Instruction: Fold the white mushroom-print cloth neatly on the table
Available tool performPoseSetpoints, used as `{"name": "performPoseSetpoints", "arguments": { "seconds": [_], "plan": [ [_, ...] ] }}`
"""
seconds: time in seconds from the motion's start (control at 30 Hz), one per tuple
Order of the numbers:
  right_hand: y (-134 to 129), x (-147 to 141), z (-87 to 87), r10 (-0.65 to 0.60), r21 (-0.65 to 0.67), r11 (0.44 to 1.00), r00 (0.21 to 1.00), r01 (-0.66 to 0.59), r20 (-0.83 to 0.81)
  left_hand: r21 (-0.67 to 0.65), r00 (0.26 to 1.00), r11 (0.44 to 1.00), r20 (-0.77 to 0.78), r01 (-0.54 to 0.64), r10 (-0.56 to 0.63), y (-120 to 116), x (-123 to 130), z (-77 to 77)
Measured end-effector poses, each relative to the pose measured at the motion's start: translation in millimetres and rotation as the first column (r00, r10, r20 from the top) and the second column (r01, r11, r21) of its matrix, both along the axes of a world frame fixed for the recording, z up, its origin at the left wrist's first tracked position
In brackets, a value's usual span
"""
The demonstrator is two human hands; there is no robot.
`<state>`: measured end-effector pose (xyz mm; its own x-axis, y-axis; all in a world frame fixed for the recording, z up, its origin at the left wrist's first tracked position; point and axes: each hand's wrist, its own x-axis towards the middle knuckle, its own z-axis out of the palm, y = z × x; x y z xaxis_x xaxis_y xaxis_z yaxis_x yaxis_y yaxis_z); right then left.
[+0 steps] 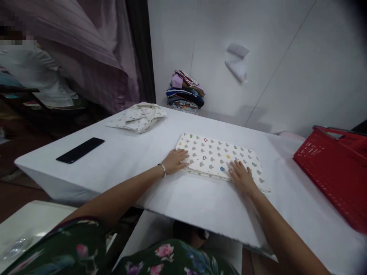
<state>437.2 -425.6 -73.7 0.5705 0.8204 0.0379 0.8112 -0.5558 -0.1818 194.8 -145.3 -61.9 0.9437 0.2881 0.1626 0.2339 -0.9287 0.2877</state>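
Observation:
A folded white cloth with small mushroom prints (218, 156) lies flat on the white table (137, 164). My left hand (176, 160), with a bracelet on the wrist, rests palm down on the cloth's near left corner. My right hand (242, 176) lies flat, fingers spread, on the cloth's near edge toward the right. Neither hand grips anything.
A crumpled printed garment (139, 117) lies at the table's far left, with a black phone (80, 149) nearer. A stack of folded clothes (185, 93) sits by the wall. A red basket (335, 172) stands at the right. A person in white (34, 72) is at far left.

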Motion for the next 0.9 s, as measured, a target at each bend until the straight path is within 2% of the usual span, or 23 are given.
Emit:
{"name": "performPoseSetpoints", "arguments": {
  "seconds": [0.1, 0.33, 0.5, 0.63, 0.77, 0.9],
  "plan": [
    [3, -14, -8.3, 0.070, -0.045, 0.997, 0.994, -0.067, 0.080, -0.008, 0.998, 1.000, -0.052, 0.018, -0.019, -7, -18, -7.0],
    [2, -11, -17.6, 0.069, -0.054, 0.997, 0.989, -0.062, 0.130, 0.022, 0.998, 0.999, -0.059, 0.026, -0.024, -11, -30, -2.5],
    [-3, -14, -16.5, 0.075, 0.102, 0.991, 0.992, -0.085, 0.101, 0.111, 0.999, 0.994, 0.035, -0.005, 0.002, -12, -34, -6.3],
    [-4, -20, -10.4, 0.161, 0.235, 0.958, 0.986, -0.165, 0.038, 0.113, 0.997, 0.993, 0.061, 0.032, -0.039, -14, -29, -7.1],
    [13, -36, 2.1, 0.312, 0.246, 0.920, 0.950, -0.306, 0.014, 0.078, 0.994, 0.994, 0.084, 0.070, -0.077, -17, -22, -6.6],
    [49, -61, 12.7, 0.439, 0.237, 0.871, 0.898, -0.431, 0.020, 0.045, 0.989, 0.997, 0.125, 0.069, -0.075, -18, -20, -5.9]
  ]
}}
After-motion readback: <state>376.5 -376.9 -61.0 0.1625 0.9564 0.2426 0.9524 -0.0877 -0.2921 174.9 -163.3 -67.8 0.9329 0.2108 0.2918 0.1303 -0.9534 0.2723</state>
